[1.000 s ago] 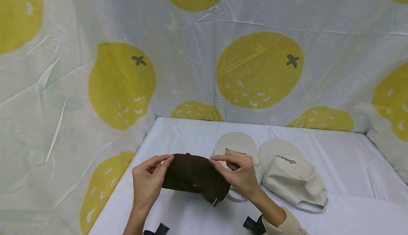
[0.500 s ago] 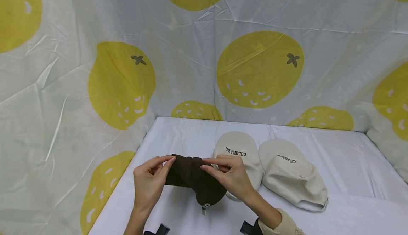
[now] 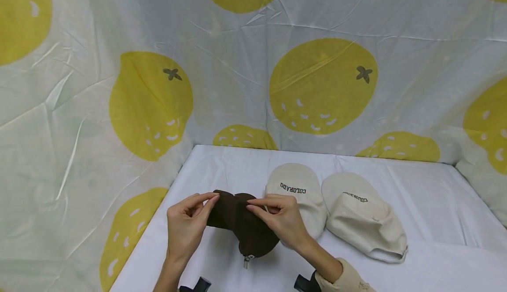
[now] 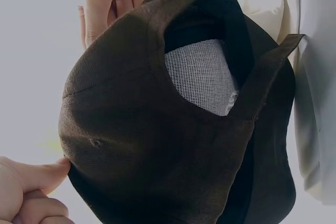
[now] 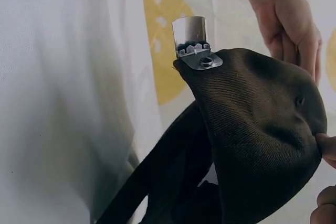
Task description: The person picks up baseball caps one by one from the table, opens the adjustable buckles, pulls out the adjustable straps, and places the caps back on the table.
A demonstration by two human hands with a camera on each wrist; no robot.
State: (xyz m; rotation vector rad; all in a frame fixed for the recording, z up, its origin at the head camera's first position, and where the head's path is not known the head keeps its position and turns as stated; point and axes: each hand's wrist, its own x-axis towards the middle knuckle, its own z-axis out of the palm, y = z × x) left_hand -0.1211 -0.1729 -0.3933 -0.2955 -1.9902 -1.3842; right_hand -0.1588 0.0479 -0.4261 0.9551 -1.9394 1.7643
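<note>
The right sleeve (image 3: pixel 345 279) is beige, and the two wrist-worn devices (image 3: pixel 306 283) are black and blocky

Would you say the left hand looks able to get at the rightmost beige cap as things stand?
Probably not: the left hand pinches the brown cap, and the right hand and another beige cap lie between it and the rightmost beige cap.

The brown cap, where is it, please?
In the head view, the brown baseball cap is held by the left hand and right hand, left of the beige baseball caps.

Head view is bright, 2 wrist views dimmer (greyish).
</note>
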